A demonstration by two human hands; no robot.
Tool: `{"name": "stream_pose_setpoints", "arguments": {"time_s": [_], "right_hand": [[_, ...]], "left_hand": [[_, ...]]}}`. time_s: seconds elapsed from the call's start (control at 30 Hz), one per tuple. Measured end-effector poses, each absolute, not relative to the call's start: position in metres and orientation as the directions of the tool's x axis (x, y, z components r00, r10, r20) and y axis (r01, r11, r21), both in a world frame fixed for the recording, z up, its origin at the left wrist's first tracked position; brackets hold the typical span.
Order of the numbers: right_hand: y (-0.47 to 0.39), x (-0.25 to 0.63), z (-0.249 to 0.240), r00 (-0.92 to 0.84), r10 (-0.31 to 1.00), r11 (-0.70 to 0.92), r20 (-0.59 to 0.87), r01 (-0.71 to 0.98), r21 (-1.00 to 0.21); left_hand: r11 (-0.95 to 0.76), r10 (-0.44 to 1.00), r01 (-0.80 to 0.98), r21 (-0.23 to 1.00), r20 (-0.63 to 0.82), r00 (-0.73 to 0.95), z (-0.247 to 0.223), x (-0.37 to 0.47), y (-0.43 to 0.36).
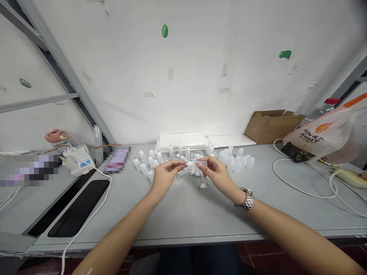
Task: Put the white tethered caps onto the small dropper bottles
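Nearest the cam, two bare forearms reach in over the edge of the grey table [200, 217], the right one w/ a metal watch [244, 199] on the wrist. Just past that, the left hand [164, 176] and right hand [215, 173] meet in the middle around one small clear dropper bottle [197, 164], held up just above the tabletop. The right hand pinches the bottle body btwn thumb and fingers, closed snug on it; the left has its fingertips pinched down on the tip/cap end, so both are clamped on the same piece, neither loose. Can't tell if the cap is fully seated, too small. Right under the hands lie a few loose white caps w/ tether loops [189, 177]. Progress-wise, prob mid-batch: behind and left stands a cluster of little bottles [149, 160], some upright, and to the right a pile of bottles lying on their sides [237, 160], so looks like plenty left, tho which group is finished isn't clear. Further back sit flat white sheets [183, 140], a cardboard box [269, 125] and a plastic bag [323, 137] near the wall.
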State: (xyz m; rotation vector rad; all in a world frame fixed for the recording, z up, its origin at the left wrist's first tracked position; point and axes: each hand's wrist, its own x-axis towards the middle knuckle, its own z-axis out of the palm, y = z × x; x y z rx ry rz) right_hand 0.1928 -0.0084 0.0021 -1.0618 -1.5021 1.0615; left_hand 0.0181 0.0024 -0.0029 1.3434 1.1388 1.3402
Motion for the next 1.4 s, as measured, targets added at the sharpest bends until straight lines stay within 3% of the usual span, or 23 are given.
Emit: {"name": "stream_pose_setpoints", "arguments": {"time_s": [0.47,0.9,1.27,1.4], "right_hand": [[-0.008,0.195,0.001,-0.159,0.954,0.280,0.253,0.182,-0.943],[-0.014,0.197,0.003,-0.209,0.866,0.495,0.454,0.481,-0.724],[-0.016,0.195,-0.003,-0.275,0.840,0.541,0.469,0.506,-0.672],[-0.015,0.194,-0.003,-0.232,0.855,0.516,0.464,0.469,-0.717]], "left_hand": [[-0.177,0.984,0.085,0.981,0.178,-0.013,-0.001,0.019,0.001],[-0.216,0.972,0.322,0.922,0.235,-0.020,-0.011,0.016,0.002],[-0.233,0.969,0.376,0.897,0.249,0.007,-0.018,0.015,0.003],[-0.198,0.978,0.300,0.933,0.210,-0.008,-0.016,0.017,0.003]]}}
